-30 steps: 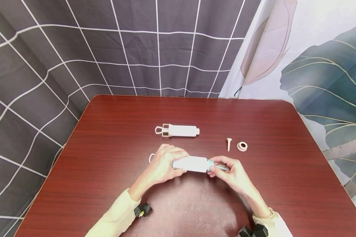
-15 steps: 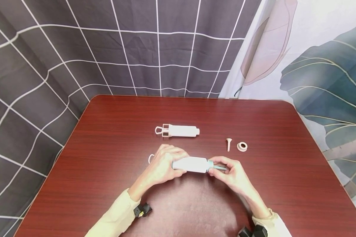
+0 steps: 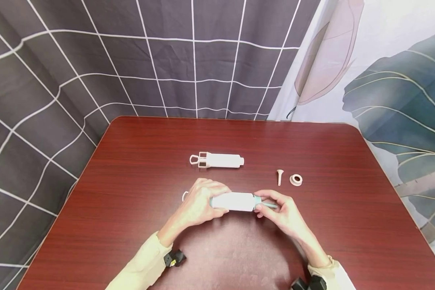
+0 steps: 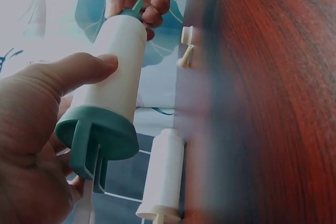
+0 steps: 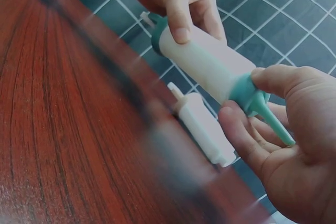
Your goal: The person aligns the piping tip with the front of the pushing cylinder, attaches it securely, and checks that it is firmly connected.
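White tube (image 3: 235,201) is held over the surface (image 3: 148,157), its long axis running left to right between the left hand (image 3: 202,202), curled round its left part, and the right hand (image 3: 287,214), pinching the green cap (image 5: 244,90) at its right end.

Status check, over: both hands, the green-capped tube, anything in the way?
Left hand grips tube. Right hand pinches its green cap. Nothing seen blocking; second tube, loose nozzle and ring lie apart, farther off.
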`<state>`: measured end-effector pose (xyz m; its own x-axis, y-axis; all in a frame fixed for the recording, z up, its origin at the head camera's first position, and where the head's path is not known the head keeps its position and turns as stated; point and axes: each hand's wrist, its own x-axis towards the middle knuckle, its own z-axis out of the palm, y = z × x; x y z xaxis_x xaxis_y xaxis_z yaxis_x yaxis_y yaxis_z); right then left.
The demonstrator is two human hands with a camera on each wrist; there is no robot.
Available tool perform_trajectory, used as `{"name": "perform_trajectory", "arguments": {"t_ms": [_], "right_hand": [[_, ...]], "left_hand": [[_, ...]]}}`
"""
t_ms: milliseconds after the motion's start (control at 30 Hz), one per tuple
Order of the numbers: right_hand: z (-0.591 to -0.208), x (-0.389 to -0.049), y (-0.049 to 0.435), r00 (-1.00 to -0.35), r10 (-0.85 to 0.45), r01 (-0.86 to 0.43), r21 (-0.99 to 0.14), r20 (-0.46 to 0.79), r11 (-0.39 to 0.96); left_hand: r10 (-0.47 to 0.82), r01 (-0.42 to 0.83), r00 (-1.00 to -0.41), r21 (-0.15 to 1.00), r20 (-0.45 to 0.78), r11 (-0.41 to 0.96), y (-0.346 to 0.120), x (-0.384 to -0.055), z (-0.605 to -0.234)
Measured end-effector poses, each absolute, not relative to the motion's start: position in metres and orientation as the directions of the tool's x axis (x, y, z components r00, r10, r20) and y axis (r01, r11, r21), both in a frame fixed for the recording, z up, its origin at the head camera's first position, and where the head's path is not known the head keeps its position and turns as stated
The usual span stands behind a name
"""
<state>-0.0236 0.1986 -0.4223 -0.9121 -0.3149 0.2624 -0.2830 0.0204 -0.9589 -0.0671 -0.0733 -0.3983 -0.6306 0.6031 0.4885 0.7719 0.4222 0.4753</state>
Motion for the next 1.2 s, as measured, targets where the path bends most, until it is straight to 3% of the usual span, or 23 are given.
{"name": "perform_trajectory", "arguments": {"t_ms": [300,567,900,1200], "right_hand": [[-0.4236,-0.0241,0.1987,-0.905,-0.292,-0.316,-0.949,0.308,-0.019],[-0.4239,-0.0245,0.1978,-0.907,-0.266,-0.355,-0.933,0.327,0.062],[-0.4211,-0.0233,0.1977,-0.906,-0.264,-0.369,-0.922,0.329,0.119],[-0.4219,-0.0226,0.2001,-0.926,-0.246,-0.334,-0.923,0.285,0.191]], "left_hand": [[0.57,0.71,-0.696,0.535,0.436,0.457,-0.073,-0.0651,-0.3973],[0.526,0.654,-0.746,0.597,0.409,0.464,-0.0734,-0.0646,-0.3988],[0.554,0.724,-0.68,0.562,0.481,0.401,-0.0738,-0.067,-0.3993],[0.561,0.738,-0.664,0.556,0.494,0.383,-0.0747,-0.0665,-0.401]]}}
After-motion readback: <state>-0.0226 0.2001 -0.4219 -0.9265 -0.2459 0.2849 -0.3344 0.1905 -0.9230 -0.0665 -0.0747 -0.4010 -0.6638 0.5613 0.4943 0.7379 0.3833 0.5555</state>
